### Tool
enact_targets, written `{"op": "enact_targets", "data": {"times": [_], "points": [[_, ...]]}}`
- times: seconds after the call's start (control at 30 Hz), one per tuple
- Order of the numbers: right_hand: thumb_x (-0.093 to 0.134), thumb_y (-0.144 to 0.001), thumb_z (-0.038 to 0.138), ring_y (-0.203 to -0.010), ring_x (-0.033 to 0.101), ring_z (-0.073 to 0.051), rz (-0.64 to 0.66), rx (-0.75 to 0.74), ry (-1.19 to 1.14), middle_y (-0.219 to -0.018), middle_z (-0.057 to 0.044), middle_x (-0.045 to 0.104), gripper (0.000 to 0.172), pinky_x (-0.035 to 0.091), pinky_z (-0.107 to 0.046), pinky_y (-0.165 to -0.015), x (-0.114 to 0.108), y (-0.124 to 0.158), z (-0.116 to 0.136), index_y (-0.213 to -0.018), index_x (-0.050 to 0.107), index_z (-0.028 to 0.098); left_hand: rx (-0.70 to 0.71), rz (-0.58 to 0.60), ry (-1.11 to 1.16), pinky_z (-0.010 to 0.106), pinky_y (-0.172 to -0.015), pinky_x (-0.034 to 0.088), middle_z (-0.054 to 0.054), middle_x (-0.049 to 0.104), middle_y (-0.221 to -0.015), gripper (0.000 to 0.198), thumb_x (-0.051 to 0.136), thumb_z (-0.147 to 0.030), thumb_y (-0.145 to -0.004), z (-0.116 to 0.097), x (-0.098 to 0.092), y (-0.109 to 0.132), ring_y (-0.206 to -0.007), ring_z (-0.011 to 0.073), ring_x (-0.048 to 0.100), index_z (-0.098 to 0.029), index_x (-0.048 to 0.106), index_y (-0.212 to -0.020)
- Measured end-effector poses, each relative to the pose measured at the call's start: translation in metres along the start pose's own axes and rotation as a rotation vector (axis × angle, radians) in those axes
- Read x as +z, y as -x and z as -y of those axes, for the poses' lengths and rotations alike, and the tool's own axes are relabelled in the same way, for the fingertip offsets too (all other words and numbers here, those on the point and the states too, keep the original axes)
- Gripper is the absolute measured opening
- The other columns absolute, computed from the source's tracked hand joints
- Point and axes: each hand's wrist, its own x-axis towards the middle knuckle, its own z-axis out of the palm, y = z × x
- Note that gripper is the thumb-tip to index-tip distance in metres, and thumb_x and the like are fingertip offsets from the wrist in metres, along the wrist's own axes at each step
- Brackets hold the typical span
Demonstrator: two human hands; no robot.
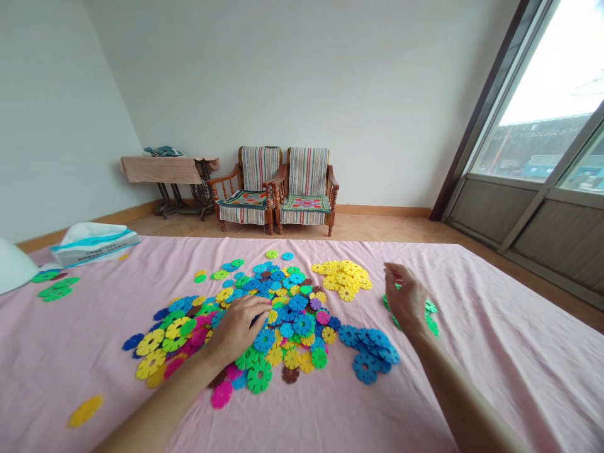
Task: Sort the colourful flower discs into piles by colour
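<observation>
A heap of multicoloured plastic snowflake discs lies on a pink sheet. My left hand rests on the heap, its fingers over blue and yellow discs. I cannot tell whether it grips one. To the right, my right hand hangs curled above a scatter of green discs, and a sliver of green shows by its fingers. Between the hands and the green discs lie a yellow group and a blue cluster. A separate green group sits far left.
A lone yellow disc lies near the front left. A white-and-blue packet and a white rounded object sit at the sheet's far left. Beyond the sheet's edge are a tiled floor, two wooden armchairs and a cloth-covered table.
</observation>
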Motion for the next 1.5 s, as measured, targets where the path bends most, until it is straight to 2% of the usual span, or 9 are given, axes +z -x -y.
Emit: {"op": "enact_targets", "data": {"times": [0.13, 0.27, 0.37, 0.5, 0.67, 0.9, 1.1, 1.3, 1.5], "points": [[0.044, -0.087, 0.028, -0.072, 0.061, -0.016, 0.273, -0.227, -0.181, -0.081, -0.005, 0.067, 0.024, 0.045, -0.029, -0.069, 0.011, 0.030, 0.047, -0.084, 0.066, 0.018, -0.003, 0.013, 0.001, 0.041, -0.090, 0.048, 0.005, 0.070, -0.104, 0.022, 0.050, -0.023, -0.089, -0.001, -0.001, 0.000, -0.098, 0.0212, 0.062, -0.023, 0.071, -0.094], [0.048, -0.088, 0.022, -0.074, 0.058, -0.015, 0.580, -0.399, -0.230, -0.079, -0.002, 0.064, 0.017, 0.045, -0.029, -0.070, 0.017, 0.060, 0.073, -0.082, 0.064, 0.020, -0.010, 0.019, 0.001, 0.041, -0.091, 0.047, 0.005, 0.070, -0.104, 0.021, 0.051, -0.024, -0.089, 0.000, 0.000, 0.000, -0.099, 0.0213, 0.062, -0.023, 0.071, -0.095], [0.057, -0.084, 0.023, -0.088, 0.057, -0.019, 0.704, -0.517, -0.162, -0.092, -0.004, 0.065, 0.015, 0.044, -0.033, -0.078, 0.018, 0.075, 0.081, -0.097, 0.065, 0.021, -0.007, 0.019, 0.000, 0.042, -0.093, 0.046, 0.004, 0.070, -0.104, 0.022, 0.050, -0.024, -0.090, 0.000, 0.001, -0.001, -0.099, 0.0210, 0.062, -0.023, 0.071, -0.095], [0.067, -0.079, 0.028, -0.098, 0.054, -0.023, 0.773, -0.635, -0.030, -0.102, -0.006, 0.063, 0.032, 0.042, -0.039, -0.086, 0.019, 0.085, 0.086, -0.110, 0.063, 0.022, -0.002, 0.009, 0.004, 0.040, -0.092, 0.047, 0.004, 0.070, -0.103, 0.022, 0.050, -0.022, -0.089, -0.001, 0.000, -0.001, -0.099, 0.0206, 0.062, -0.023, 0.071, -0.095], [0.054, -0.088, 0.019, -0.092, 0.056, -0.022, 0.761, -0.626, -0.001, -0.092, -0.006, 0.064, 0.015, 0.043, -0.036, -0.082, 0.025, 0.086, 0.085, -0.096, 0.067, 0.020, 0.006, 0.003, 0.003, 0.040, -0.091, 0.047, 0.004, 0.070, -0.103, 0.022, 0.050, -0.023, -0.089, -0.001, -0.001, 0.000, -0.098, 0.0205, 0.062, -0.023, 0.071, -0.094], [0.053, -0.082, 0.012, -0.075, 0.059, -0.015, 0.716, -0.314, -0.327, -0.084, -0.002, 0.065, 0.022, 0.048, -0.028, -0.069, 0.028, 0.080, 0.078, -0.094, 0.069, 0.021, 0.013, -0.011, 0.007, 0.039, -0.089, 0.049, 0.005, 0.070, -0.102, 0.021, 0.051, -0.025, -0.089, -0.001, -0.001, 0.000, -0.096, 0.0206, 0.063, -0.023, 0.072, -0.093], [0.057, -0.071, 0.010, -0.067, 0.058, -0.012, 0.703, -0.177, -0.436, -0.091, -0.003, 0.065, 0.049, 0.051, -0.027, -0.064, 0.034, 0.078, 0.071, -0.119, 0.060, 0.021, 0.005, -0.006, 0.013, 0.040, -0.090, 0.049, 0.004, 0.070, -0.104, 0.021, 0.052, -0.026, -0.089, 0.000, -0.001, 0.000, -0.098, 0.0214, 0.063, -0.025, 0.072, -0.094], [0.055, -0.075, 0.016, -0.062, 0.057, -0.014, 0.650, -0.201, -0.335, -0.071, -0.001, 0.063, 0.025, 0.047, -0.025, -0.059, 0.034, 0.068, 0.066, -0.094, 0.070, 0.020, 0.000, 0.005, -0.007, 0.041, -0.089, 0.049, 0.004, 0.071, -0.103, 0.022, 0.050, -0.026, -0.089, -0.002, -0.002, -0.001, -0.098, 0.0221, 0.063, -0.024, 0.072, -0.093], [0.042, -0.082, 0.028, -0.067, 0.060, -0.018, 0.254, -0.035, -0.072, -0.084, -0.008, 0.069, 0.034, 0.044, -0.029, -0.065, 0.022, 0.026, 0.023, -0.098, 0.070, 0.015, -0.002, 0.000, -0.023, 0.041, -0.089, 0.050, 0.005, 0.071, -0.104, 0.022, 0.050, -0.025, -0.089, -0.001, -0.001, 0.000, -0.098, 0.0220, 0.063, -0.023, 0.072, -0.093]]}}
